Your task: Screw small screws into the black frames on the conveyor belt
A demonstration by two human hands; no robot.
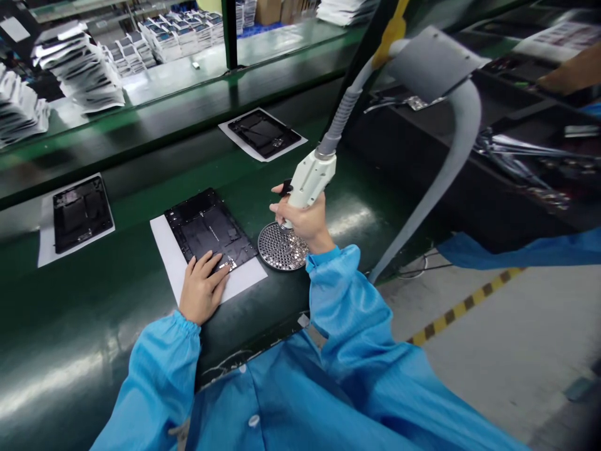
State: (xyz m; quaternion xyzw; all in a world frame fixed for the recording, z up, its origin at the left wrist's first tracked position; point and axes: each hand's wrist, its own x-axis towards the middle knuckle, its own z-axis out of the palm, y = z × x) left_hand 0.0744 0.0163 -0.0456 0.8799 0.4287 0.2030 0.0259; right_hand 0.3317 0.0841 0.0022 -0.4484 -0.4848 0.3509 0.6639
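Observation:
My left hand (203,289) lies flat with its fingers spread over the lower edge of a black tablet housing (209,222). Under that housing is a white sheet (164,250) on the green belt. In my right hand (307,219) is a white power screwdriver (312,178), hung from a grey hose, with fingers wrapped round its body. Its lower end reaches a round dish with many holes (275,244), which holds small shiny metal pieces. The tip is mostly hidden by my fingers and the dish.
Two more black housings on white sheets lie on the belt, a left one (83,213) and a far one (263,133). Stacks of white-wrapped pieces (79,69) stand on the back shelf. A thick grey hose (451,150) loops down at the right.

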